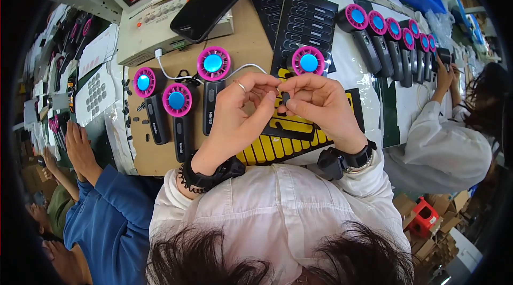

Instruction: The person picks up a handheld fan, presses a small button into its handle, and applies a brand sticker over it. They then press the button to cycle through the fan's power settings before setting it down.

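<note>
My left hand (241, 116) and my right hand (326, 106) meet over the middle of the bench with fingers pinched. Between my right fingers is a small dark oval piece (286, 98). My left fingertips press together beside it; whatever they hold is too small to make out. Just beyond my right fingers lies a handheld fan (308, 63) with a pink ring and blue centre, its handle mostly hidden. Three more such fans, one of them (212, 87) nearest my left hand, lie left of it. Under my hands are yellow-and-black sheets (283, 143).
A white cable (170, 75) runs from a grey power supply (133, 44) with a black phone (211, 4) on top. Loose dark pieces (147, 122) dot the brown board. Several fans (379, 44) line the right. Co-workers sit at both sides, a blue sleeve (115, 199) nearest left.
</note>
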